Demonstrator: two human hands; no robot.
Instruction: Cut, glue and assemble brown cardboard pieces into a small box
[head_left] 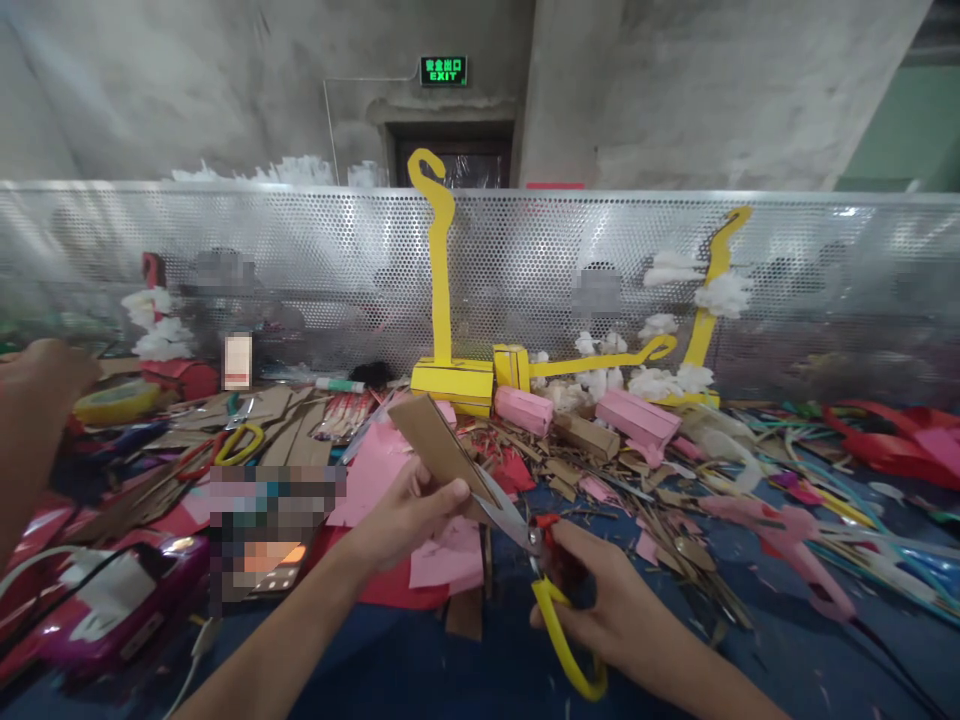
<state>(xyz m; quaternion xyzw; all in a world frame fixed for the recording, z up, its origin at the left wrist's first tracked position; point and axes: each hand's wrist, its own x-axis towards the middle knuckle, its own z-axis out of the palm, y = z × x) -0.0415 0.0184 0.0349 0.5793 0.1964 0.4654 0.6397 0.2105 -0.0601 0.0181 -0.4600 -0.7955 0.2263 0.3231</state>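
Note:
My left hand (416, 510) pinches a strip of brown cardboard (431, 440) between thumb and fingers, tilted up over the table. In my right hand (600, 595) is a pair of scissors (553, 625) with red and yellow handles. Their blades stand apart at the lower right edge of the cardboard; whether they bite into it I cannot tell. Beneath my left hand lie sheets of pink paper (450, 560) and red paper (397, 590).
Yellow hook-shaped paper models (441, 290) stand by the perforated metal screen (315, 250). Pink paper blocks (637, 420) and cardboard scraps litter the middle. A pink glue gun (795, 550) lies right, a purple power strip (135, 610) left. Another person's arm (37, 410) reaches in at far left.

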